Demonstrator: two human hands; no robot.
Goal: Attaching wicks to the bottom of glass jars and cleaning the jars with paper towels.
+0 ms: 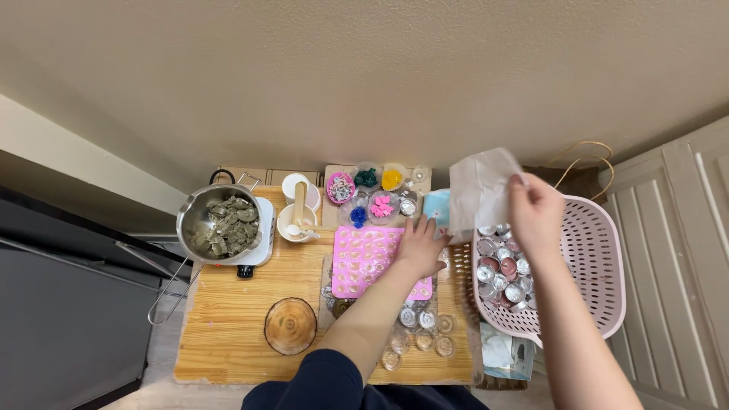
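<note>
My right hand (pixel 536 212) is raised over the pink perforated basket (pixel 600 258) and pinches a white tissue (pixel 480 190) by its upper corner. My left hand (pixel 422 247) lies flat, fingers spread, on the right end of a pink silicone mold (pixel 364 262) on the small wooden table (pixel 228 334). The basket holds several shiny foil cups (pixel 503 277). A light blue tissue pack (pixel 437 206) sits just beyond my left hand.
A steel pot of grey-green chunks (pixel 222 224) stands on a small white hot plate at the table's left. Bowls of coloured pieces (pixel 376 193), a white cup with a wooden stick (pixel 298 212), a round wood slice (pixel 289 325) and several clear small cups (pixel 421 330) crowd the table.
</note>
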